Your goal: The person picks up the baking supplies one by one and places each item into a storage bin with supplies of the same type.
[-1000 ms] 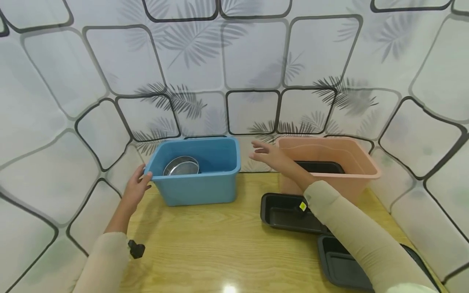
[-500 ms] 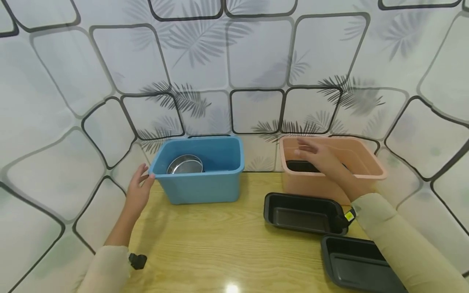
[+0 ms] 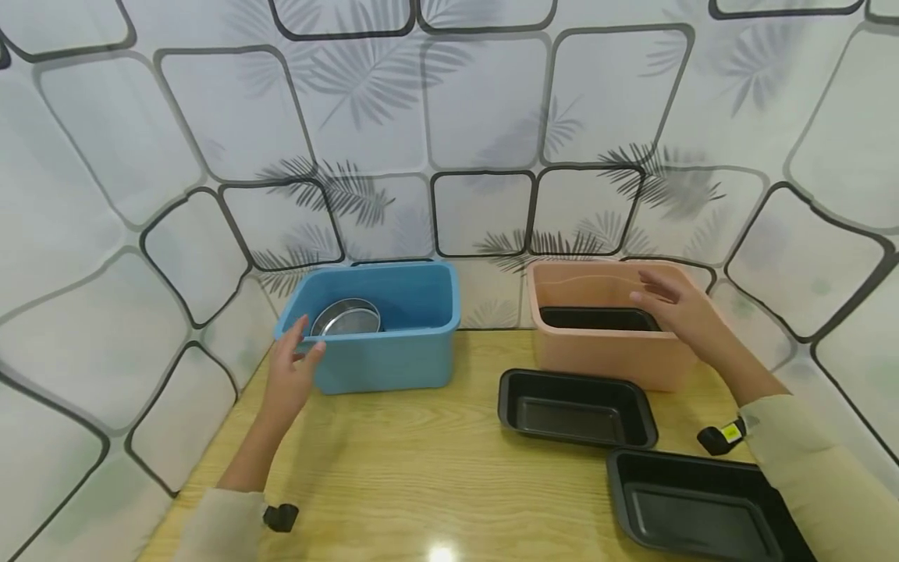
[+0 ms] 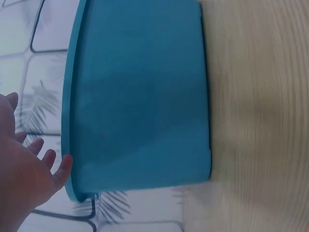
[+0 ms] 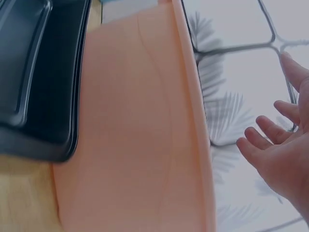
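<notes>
My left hand (image 3: 289, 382) is raised in front of the left end of a blue plastic bin (image 3: 382, 363), fingers spread and holding nothing. Inside that bin lean round metal pans (image 3: 354, 321). Over the right end of a peach plastic bin (image 3: 597, 351) hovers my right hand (image 3: 680, 312), its fingers loosely extended with nothing in them. A black loaf pan (image 3: 597, 318) lies inside the peach bin. The left wrist view has the left hand (image 4: 29, 179) beside the blue bin's rim; in the right wrist view the right hand (image 5: 280, 145) is apart from the peach rim.
A black loaf pan (image 3: 576, 425) stands on the wooden table (image 3: 393, 468) before the peach bin. Nearer, at the right, lies a larger dark baking pan (image 3: 695, 515), partly behind the right sleeve. Patterned cloth walls (image 3: 485, 211) enclose the back and sides.
My right hand has moved right, from between the bins to above the peach bin's right end. My left hand has shifted off the blue bin's left corner, rightward and nearer.
</notes>
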A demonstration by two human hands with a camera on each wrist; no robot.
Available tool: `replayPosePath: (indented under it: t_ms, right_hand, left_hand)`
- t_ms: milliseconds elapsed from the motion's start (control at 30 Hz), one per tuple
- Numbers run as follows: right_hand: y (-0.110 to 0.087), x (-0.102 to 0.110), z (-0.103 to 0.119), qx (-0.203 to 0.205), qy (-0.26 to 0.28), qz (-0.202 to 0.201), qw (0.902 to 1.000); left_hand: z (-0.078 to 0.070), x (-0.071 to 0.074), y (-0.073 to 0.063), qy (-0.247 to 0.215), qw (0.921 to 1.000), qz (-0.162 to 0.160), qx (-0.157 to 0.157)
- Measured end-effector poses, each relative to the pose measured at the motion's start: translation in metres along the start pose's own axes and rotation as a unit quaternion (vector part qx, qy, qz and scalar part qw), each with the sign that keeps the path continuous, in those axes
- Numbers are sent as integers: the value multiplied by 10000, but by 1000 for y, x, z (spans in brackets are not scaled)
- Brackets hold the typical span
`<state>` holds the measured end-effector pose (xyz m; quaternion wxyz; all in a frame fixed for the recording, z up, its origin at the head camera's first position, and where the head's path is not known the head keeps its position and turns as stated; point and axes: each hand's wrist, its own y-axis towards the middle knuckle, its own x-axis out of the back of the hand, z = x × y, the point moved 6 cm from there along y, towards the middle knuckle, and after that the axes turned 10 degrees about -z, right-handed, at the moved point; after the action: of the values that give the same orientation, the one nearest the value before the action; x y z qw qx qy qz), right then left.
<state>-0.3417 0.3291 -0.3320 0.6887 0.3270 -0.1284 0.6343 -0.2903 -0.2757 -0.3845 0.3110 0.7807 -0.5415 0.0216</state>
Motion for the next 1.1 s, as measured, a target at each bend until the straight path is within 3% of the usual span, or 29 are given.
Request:
replayPosePath:
  t_ms: [300,600,733,967,1100]
  right_hand:
    - [-8,23,-33,-347,-351,-133,9987]
    - [-13,40,-64,-569,-368,-233,9974]
    - [-13,46,-78,-693,-337,-297,9966]
    - [-16,55,-93,-753,-553,-459,9946]
    - [-20,57,-101,-859,-345,-505,9944]
  left_hand:
    - [-19,-49,-20,-24,9983,146,-565]
    - [-37,-94,-34,83,9922,645,-1063]
    - [-38,-118,-40,-150,9909,898,-991]
    - [-34,-163,-53,-532,9854,1529,-521]
    - [-30,-184,-58,-667,9817,1757,-293]
